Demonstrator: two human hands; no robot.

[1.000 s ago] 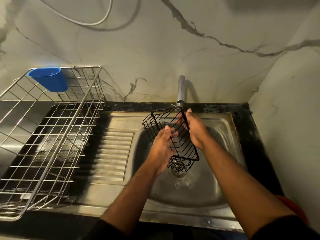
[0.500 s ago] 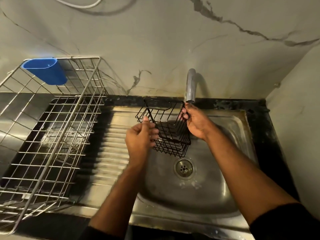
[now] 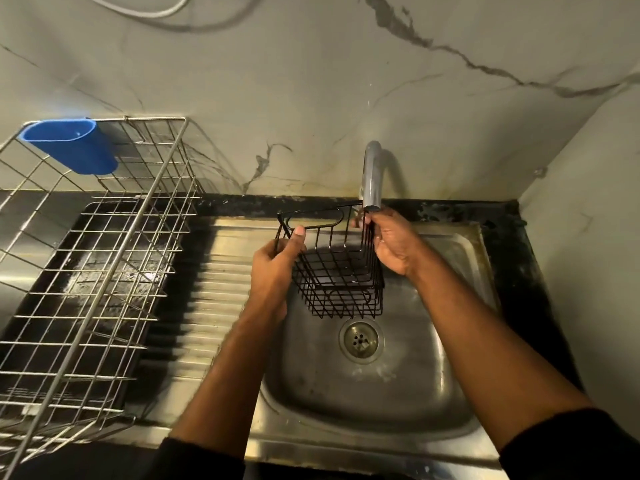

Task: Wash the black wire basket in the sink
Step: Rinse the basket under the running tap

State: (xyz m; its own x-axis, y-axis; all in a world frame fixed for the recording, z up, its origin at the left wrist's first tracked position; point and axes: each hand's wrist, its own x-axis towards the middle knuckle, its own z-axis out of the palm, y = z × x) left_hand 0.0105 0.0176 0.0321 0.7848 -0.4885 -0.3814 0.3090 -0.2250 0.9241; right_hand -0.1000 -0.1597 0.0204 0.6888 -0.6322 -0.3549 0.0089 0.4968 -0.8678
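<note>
1. A marble-patterned wall (image 3: 311, 98) fills the upper half of the frame, with a white cable (image 3: 145, 12) looping across its top left.
2. A stainless-steel sink (image 3: 398, 403) takes up the lower centre, its ribbed drainboard (image 3: 214, 306) running to the left of the basin and a black tabletop (image 3: 512, 258) edging it at the back and right.
3. A large silver wire dish rack (image 3: 86, 271) stands at the left of the frame over a dark tray, with a blue plastic cup holder (image 3: 72, 145) hung on its upper left rim.
4. Two bare forearms in dark sleeves reach up from the bottom edge towards the centre of the frame.
5. The black wire basket (image 3: 339, 271) is held in the air above the basin at centre frame, open side up and tilted, just above the drain (image 3: 361, 341) and directly below the tap's mouth.
6. The left hand (image 3: 277, 265) clasps the basket's left end, fingers curled around the wire and thumb pressed on the rim.
7. The right hand (image 3: 394, 240) grasps the basket's right end, fingers closed over the upper wires just under the spout.
8. The grey curved tap (image 3: 372, 174) rises from the back wall at upper centre; whether water is running cannot be told.
</note>
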